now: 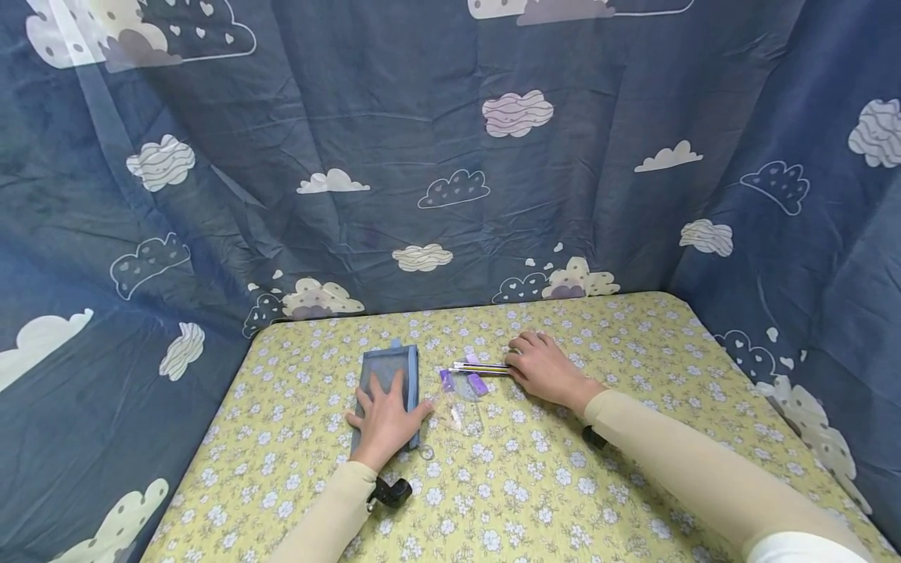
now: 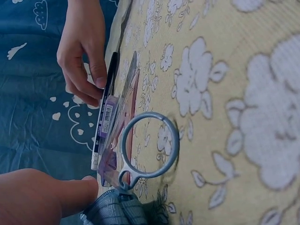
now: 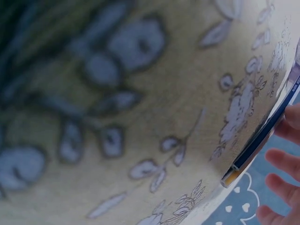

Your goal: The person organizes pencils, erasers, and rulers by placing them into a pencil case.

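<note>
Apparently partway, with purple blocks [image 1: 478,384] outside the pouch [image 1: 387,361], below frame centre.
Pinching bunched pencils [image 1: 486,368] with right fingers [image 1: 522,344]; touching pouch with spread left fingers [image 1: 396,387].

My head cam: above surface [image 1: 521,485], fwd/down, wide. L wrist cam: low, close, faces R hand [image 2: 80,54]. R wrist cam: low, close; pencils [image 1: 486,368] shared w/ L.
</note>
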{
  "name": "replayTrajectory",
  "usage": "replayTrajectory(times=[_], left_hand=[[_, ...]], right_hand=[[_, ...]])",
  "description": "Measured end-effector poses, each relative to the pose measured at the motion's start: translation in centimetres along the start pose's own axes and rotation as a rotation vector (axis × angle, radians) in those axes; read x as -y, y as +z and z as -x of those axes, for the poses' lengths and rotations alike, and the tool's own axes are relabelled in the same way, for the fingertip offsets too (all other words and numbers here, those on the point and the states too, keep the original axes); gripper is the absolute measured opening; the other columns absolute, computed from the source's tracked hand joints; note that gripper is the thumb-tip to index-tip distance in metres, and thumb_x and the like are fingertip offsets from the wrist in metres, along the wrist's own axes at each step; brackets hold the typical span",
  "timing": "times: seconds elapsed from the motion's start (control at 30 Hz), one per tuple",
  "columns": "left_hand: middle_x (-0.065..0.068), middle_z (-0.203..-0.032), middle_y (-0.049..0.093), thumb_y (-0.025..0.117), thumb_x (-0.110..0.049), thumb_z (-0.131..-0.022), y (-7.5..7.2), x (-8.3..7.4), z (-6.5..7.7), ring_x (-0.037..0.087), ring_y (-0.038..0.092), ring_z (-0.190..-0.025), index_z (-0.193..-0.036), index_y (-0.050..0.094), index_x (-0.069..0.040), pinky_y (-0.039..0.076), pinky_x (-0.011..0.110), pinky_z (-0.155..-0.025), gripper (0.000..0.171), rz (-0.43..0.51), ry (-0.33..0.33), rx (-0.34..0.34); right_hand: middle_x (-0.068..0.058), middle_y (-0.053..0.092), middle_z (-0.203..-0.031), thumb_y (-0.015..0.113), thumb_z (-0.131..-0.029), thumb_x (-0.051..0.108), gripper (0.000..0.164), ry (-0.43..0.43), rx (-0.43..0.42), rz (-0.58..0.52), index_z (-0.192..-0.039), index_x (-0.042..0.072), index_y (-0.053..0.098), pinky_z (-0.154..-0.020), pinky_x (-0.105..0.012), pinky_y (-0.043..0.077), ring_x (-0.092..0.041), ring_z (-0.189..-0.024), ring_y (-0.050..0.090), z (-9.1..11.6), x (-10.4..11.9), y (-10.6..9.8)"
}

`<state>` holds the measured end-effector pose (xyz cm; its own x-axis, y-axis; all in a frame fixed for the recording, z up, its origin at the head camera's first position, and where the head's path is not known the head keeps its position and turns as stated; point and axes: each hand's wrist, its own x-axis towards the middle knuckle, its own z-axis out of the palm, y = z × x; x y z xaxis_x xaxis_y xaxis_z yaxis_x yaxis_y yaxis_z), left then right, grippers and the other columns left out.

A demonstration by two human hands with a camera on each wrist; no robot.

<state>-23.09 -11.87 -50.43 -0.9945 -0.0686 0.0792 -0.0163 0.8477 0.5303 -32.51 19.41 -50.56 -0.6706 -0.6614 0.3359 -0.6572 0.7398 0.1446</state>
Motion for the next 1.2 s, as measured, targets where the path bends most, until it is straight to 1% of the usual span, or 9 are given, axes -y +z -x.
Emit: replayTrajectory(times=[0.13,0.23,0.37,0.53,0.67,0.77,0.87,1.03,1.2], left_hand=[[0.035,-0.159,0.010,0.069,-0.057,-0.089,0.1,0.0,-0.1,0.065,0.003,-0.141,-0.157,0.036,-0.015,0.008,0.087,-0.092,0.087,-0.003,-0.011,0.000],[0.035,-0.159,0.010,0.069,-0.057,-0.088,0.1,-0.1,-0.1,0.065,0.004,-0.140,-0.156,0.036,-0.014,0.009,0.088,-0.092,0.088,-0.010,-0.012,-0.003],[0.036,-0.159,0.010,0.070,-0.057,-0.088,0.2,0.0,0.0,0.065,0.004,-0.140,-0.156,0.035,-0.013,0.010,0.088,-0.092,0.088,-0.014,-0.014,-0.006],[0.036,-0.159,0.010,0.071,-0.055,-0.088,0.3,0.0,0.0,0.065,0.004,-0.140,-0.156,0.035,-0.011,0.009,0.088,-0.092,0.088,-0.003,-0.008,-0.012],[0.036,-0.159,0.008,0.071,-0.051,-0.090,0.4,0.1,-0.2,0.064,0.001,-0.141,-0.156,0.034,-0.011,0.006,0.087,-0.093,0.086,0.027,-0.013,-0.008],[0.034,-0.160,0.007,0.070,-0.045,-0.091,0.3,0.1,-0.3,0.062,0.000,-0.142,-0.157,0.034,-0.011,0.005,0.086,-0.094,0.082,0.052,-0.029,-0.006],[0.034,-0.160,0.009,0.069,-0.041,-0.092,0.1,0.0,-0.4,0.060,0.001,-0.143,-0.156,0.035,-0.011,0.005,0.085,-0.095,0.080,0.067,-0.048,-0.013],[0.032,-0.160,0.013,0.068,-0.038,-0.093,-0.3,0.0,-0.5,0.057,0.007,-0.144,-0.154,0.038,-0.012,0.009,0.084,-0.097,0.074,0.111,-0.071,-0.038],[0.030,-0.159,0.020,0.068,-0.036,-0.093,-0.8,0.1,-0.8,0.053,0.016,-0.144,-0.153,0.040,-0.012,0.015,0.083,-0.097,0.070,0.157,-0.088,-0.056]], right_hand=[[-0.009,0.064,-0.121,0.070,-0.096,0.025,0.010,0.022,0.013,-0.031,-0.101,0.017,0.074,-0.101,-0.056,0.041,-0.032,-0.119,0.054,-0.1,0.1,0.1],[-0.010,0.065,-0.121,0.071,-0.095,0.024,0.010,0.046,0.015,-0.073,-0.102,0.017,0.074,-0.100,-0.056,0.042,-0.032,-0.119,0.054,-0.1,0.1,0.2],[-0.009,0.065,-0.119,0.073,-0.094,0.022,0.009,0.090,0.016,-0.177,-0.101,0.017,0.075,-0.098,-0.053,0.044,-0.031,-0.116,0.056,-0.1,0.1,0.3],[-0.006,0.065,-0.112,0.075,-0.093,0.018,0.003,0.162,0.025,-0.330,-0.096,0.018,0.074,-0.092,-0.048,0.048,-0.028,-0.109,0.059,-0.3,-0.1,0.5],[-0.004,0.066,-0.108,0.074,-0.093,0.014,0.005,0.213,0.038,-0.403,-0.094,0.019,0.072,-0.090,-0.046,0.049,-0.027,-0.104,0.060,-0.6,-0.2,0.5],[-0.003,0.066,-0.105,0.075,-0.092,0.014,0.005,0.241,0.044,-0.419,-0.092,0.018,0.072,-0.088,-0.045,0.050,-0.026,-0.101,0.060,-0.8,-0.2,0.4],[-0.001,0.065,-0.101,0.076,-0.091,0.014,0.006,0.256,0.043,-0.415,-0.089,0.018,0.072,-0.086,-0.045,0.050,-0.025,-0.098,0.060,-1.0,-0.2,0.4],[0.003,0.064,-0.092,0.078,-0.087,0.014,0.007,0.281,0.050,-0.419,-0.087,0.018,0.073,-0.079,-0.042,0.049,-0.021,-0.088,0.058,-1.4,-0.1,0.1],[0.005,0.062,-0.084,0.078,-0.087,0.014,0.007,0.313,0.060,-0.433,-0.086,0.017,0.072,-0.072,-0.038,0.049,-0.015,-0.078,0.058,-1.9,-0.2,-0.5]])
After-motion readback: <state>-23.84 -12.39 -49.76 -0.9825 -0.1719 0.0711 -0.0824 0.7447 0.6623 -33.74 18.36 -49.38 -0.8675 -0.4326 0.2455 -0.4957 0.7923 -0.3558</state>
